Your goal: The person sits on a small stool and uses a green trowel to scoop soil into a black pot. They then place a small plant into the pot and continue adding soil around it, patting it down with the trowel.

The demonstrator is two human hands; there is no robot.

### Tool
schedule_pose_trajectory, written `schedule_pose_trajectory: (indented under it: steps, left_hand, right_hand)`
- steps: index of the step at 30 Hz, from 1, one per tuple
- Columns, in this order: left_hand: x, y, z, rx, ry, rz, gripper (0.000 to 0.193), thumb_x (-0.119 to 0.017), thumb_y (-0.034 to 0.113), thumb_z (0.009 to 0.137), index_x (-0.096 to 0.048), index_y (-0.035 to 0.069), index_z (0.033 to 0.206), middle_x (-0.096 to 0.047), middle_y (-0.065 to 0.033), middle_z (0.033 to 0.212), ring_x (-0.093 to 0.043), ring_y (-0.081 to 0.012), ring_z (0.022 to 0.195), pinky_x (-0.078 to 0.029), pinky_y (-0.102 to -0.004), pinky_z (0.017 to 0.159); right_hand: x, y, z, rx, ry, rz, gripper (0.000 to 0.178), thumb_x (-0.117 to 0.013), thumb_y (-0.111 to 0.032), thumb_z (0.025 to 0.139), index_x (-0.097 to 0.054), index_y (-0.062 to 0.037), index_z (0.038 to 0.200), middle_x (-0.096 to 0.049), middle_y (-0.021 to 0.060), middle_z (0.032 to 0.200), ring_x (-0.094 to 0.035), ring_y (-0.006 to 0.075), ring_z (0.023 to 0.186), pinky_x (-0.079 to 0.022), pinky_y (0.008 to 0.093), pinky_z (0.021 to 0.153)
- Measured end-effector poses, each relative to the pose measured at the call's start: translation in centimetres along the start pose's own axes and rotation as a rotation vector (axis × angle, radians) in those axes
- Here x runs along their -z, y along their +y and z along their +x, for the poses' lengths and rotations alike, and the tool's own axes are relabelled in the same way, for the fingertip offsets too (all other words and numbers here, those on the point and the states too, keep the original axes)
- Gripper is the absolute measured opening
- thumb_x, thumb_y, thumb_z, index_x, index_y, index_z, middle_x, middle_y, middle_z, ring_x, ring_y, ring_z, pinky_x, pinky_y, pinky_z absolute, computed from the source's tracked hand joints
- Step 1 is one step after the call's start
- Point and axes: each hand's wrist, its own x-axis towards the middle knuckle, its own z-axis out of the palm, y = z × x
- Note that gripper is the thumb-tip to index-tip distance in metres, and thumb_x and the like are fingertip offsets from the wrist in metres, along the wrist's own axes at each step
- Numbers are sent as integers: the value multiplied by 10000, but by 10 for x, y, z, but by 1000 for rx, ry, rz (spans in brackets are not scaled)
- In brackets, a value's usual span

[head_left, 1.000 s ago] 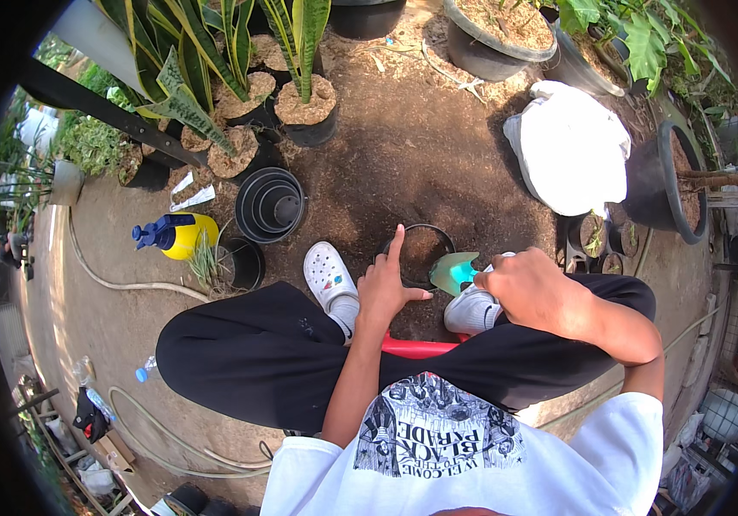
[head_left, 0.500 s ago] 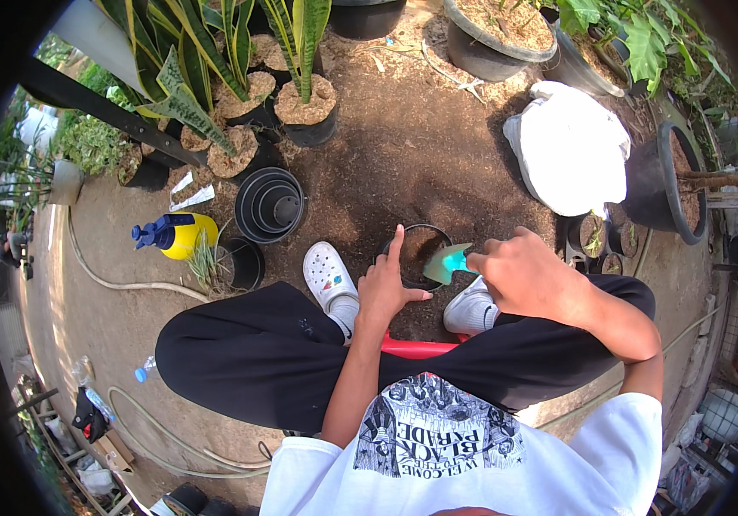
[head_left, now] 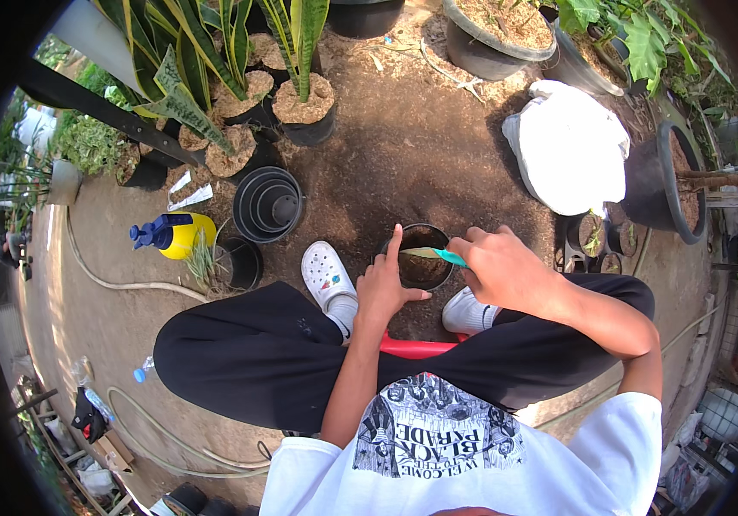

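A round black plant pot (head_left: 449,275) with dark soil inside stands on the ground between my shoes. Spread around its left and near side, my left hand (head_left: 380,288) steadies it, index finger stretched along the rim and thumb pointing right. My right hand (head_left: 507,271) is closed around the teal handle of a small hand trowel (head_left: 422,253). The trowel's pale blade reaches over the pot's opening, seen nearly edge-on. Whether the blade touches the soil I cannot tell.
Stacked black pots (head_left: 249,215) and a yellow spray bottle (head_left: 187,236) stand at the left. Potted snake plants (head_left: 304,107) are farther back. A white sack (head_left: 567,150) lies right of the bare soil, near a tilted large pot (head_left: 657,202). A hose (head_left: 128,284) curves along the left.
My right hand has moved slightly left and turned, bringing the trowel blade from the pot's right rim across its opening, now edge-on. My left hand stays at the pot.
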Motion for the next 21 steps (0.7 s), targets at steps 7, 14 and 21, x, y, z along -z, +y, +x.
schedule_pose_trajectory:
  steps: [7, 14, 21]
  left_hand:
    - [1, 0, 0, -14, 0, 0, 1501, -1031, 447, 589, -70, 329, 1737, -692, -223, 1281, -704, -448, 1165, -575, -581, 913]
    - [0, 0, 1, -6, -8, -6, 1501, -1030, 452, 591, -63, 349, 1735, -688, -226, 1288, -697, -454, 1176, -566, -588, 927]
    - [-1, -2, 1, -1, -6, -17, 1496, -1029, 445, 602, -54, 355, 1734, -682, -223, 1311, -694, -448, 1189, -560, -587, 943]
  right_hand:
    - [9, -10, 5, 96, 41, -85, 181, -739, -131, 823, -756, -47, 983, -659, 96, 744, -697, 326, 714, -531, 457, 701]
    - [2, -19, -1, -24, -2, -84, 202, -739, -148, 835, -739, -53, 1013, -688, 122, 765, -728, 347, 714, -572, 487, 625]
    - [39, -8, -5, -200, -3, -132, 197, -754, -125, 866, -729, -65, 1053, -724, 132, 834, -743, 348, 794, -574, 487, 655]
